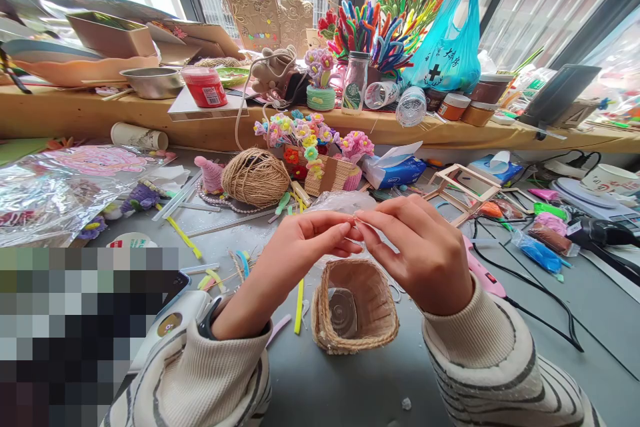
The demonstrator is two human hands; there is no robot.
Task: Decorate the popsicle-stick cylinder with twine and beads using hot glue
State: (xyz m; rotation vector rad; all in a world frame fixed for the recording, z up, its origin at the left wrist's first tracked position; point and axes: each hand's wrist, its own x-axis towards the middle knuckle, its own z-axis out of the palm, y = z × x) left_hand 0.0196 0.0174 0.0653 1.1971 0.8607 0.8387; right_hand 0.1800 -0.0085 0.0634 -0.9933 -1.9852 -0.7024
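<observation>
Twine-rimmed basket (371, 290) | left hand (303, 240), right hand (427, 257) | fingers (333, 238) meeting nearby

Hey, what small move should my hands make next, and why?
Perhaps draw your right hand slowly away from your left hand: their fingertips meet, just above the twine-rimmed basket in the view, and whatever lies between them is too small to make out, so parting them might show it.

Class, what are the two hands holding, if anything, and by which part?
It cannot be told: the left hand and right hand pinch close together, and anything between them is too small.
</observation>
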